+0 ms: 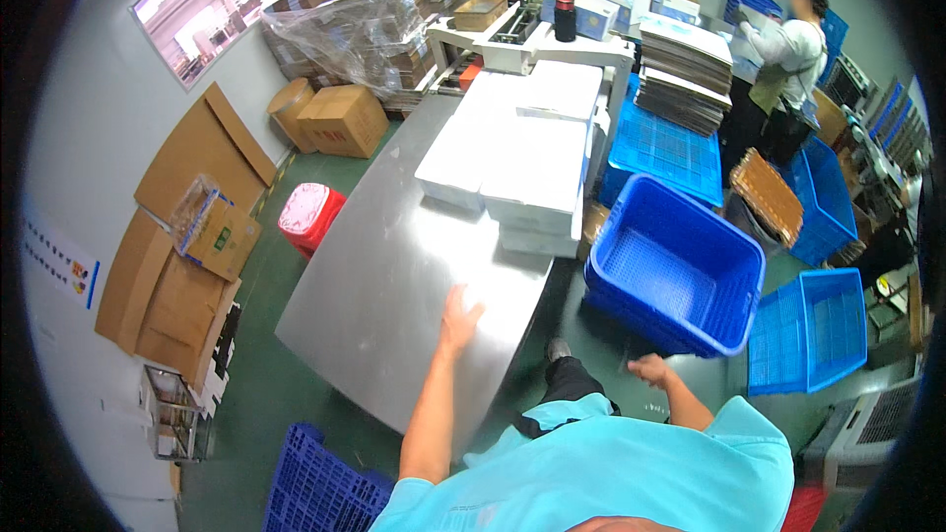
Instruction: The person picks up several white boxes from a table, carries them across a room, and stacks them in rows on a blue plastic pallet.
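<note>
A: What is the left hand on?

B: The steel table. It lies flat with fingers spread, open, gripping nothing, near the table's front edge.

A: How would that top handle?

B: Stiff, smooth, probably slippery and heavy; I'd take it by the edge, not the face.

A: And the right hand?

B: Loosely curled in the air, empty, near the blue crate. White boxes are stacked further along the table.

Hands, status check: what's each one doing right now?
Left hand flat and open on the steel table. Right hand empty, hanging beside the blue crate. White boxes stacked farther up the table.
</note>
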### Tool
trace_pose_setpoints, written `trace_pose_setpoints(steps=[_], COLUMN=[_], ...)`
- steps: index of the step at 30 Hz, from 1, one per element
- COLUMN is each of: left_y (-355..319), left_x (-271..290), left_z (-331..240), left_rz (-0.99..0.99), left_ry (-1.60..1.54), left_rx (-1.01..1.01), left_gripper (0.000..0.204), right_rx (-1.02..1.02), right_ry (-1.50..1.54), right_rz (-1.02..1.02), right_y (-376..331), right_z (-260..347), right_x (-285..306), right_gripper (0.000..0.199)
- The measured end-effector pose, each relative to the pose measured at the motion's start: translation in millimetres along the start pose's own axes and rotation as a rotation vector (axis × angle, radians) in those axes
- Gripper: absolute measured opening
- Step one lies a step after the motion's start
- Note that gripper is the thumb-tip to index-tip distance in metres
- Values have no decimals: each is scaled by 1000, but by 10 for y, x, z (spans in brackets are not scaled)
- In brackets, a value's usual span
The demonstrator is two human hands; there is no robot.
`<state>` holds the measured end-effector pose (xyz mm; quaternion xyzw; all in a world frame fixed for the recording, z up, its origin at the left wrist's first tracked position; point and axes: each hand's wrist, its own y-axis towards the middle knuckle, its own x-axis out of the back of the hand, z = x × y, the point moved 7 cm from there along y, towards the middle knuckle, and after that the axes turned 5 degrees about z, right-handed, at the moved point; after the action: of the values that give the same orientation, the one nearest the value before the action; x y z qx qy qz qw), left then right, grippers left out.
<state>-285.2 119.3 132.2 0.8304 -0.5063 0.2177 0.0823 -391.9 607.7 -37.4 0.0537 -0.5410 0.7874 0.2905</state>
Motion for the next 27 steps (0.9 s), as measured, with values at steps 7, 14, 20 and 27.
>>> trace_pose_setpoints(steps=[7,14,20,27], left_y=[1992,2774,2326,29], left_x=[24,-572,-466,207], left_z=[-546,-326,-723,91], left_rz=[140,579,377,-361], left_ry=[-602,-743,-746,-1044], left_rx=[415,440,461,511], left_gripper=[67,81,62,51], right_rx=[282,370,394,422], right_ry=[840,995,894,826], right_rz=[205,368,391,171], right_y=[1388,1527,1598,1461], right_z=[2592,3313,3313,3502], right_x=[1121,1019,1152,1388], right_gripper=[71,71,75,78])
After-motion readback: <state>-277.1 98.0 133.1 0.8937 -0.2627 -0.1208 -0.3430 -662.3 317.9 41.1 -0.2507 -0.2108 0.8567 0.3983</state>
